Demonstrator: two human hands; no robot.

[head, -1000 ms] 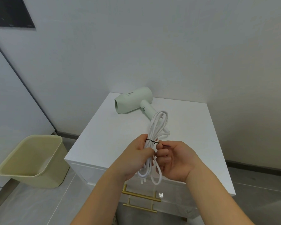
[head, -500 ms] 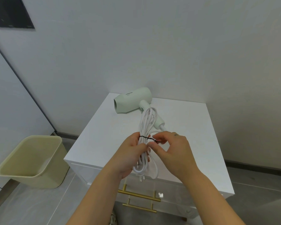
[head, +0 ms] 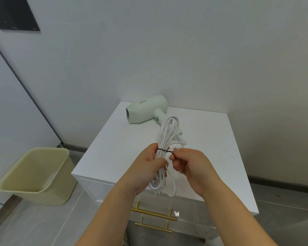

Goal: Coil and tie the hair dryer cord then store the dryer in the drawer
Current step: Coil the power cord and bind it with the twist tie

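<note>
head view, looking down over a white cabinet serving as the bench (head: 114, 148). pale green hair dryer (head: 147, 109) lies on its side at the back of the bench top near the wall, nozzle toward the left, handle pointing toward the person. its white cord (head: 167, 134) is gathered into long loops and lifted off the surface in front of the dryer. left hand (head: 149, 167) closed around the middle of the bundle, pinching the loops together so they cannot spread; lower loops and the plug prongs hang below the fist, over the bench's front edge. right hand (head: 187, 162) closed in a pinch on the free ends of a thin black twist tie (head: 164, 150), which wraps the bundle just above the left hand's fingers. tie looks kinked, as if partly twisted; judged mid-tying, coiling done. holding the bundle in the air probably gives the right hand room to turn the tie ends. drawer (head: 167, 201) below the top is shut, two brass bar handles (head: 154, 213) visible, so storing is not yet begun. beige waste bin (head: 34, 176) on the floor to the left, well apart. risk, as a guess: loose tie lets loops slip once released.
</note>
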